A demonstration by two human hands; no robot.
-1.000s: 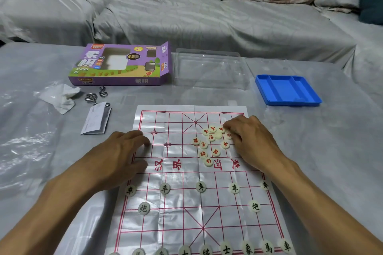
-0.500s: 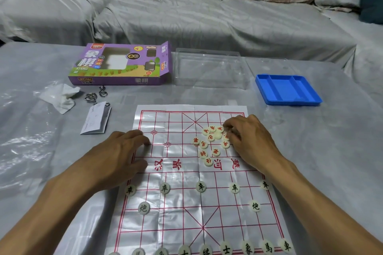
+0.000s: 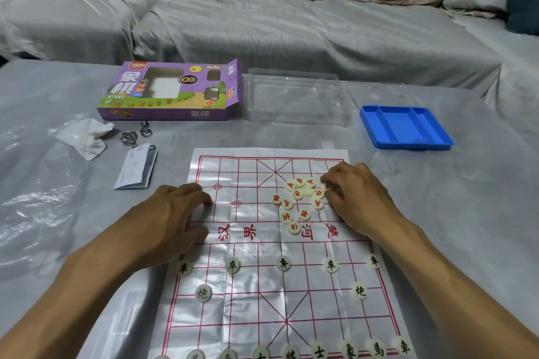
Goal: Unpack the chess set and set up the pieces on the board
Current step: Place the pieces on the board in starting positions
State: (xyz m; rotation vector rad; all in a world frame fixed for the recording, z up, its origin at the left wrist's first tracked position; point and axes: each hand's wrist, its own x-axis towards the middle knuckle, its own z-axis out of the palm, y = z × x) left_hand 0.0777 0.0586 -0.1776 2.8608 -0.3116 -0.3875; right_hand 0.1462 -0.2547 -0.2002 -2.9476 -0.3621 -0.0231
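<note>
Two hands lie mid-frame: left hand [image 3: 172, 213] rests flat on the board [image 3: 262, 294]; right hand [image 3: 358, 198] curls, pinching a red piece [image 3: 326, 186].

Glossy, creased plastic board [image 3: 262, 285]

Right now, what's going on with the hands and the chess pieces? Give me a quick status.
Left hand flat on board edge, holding nothing. Right hand picking at red pieces, heaped on far half, unplaced. Black pieces set on near half. Nothing blocking.
</note>
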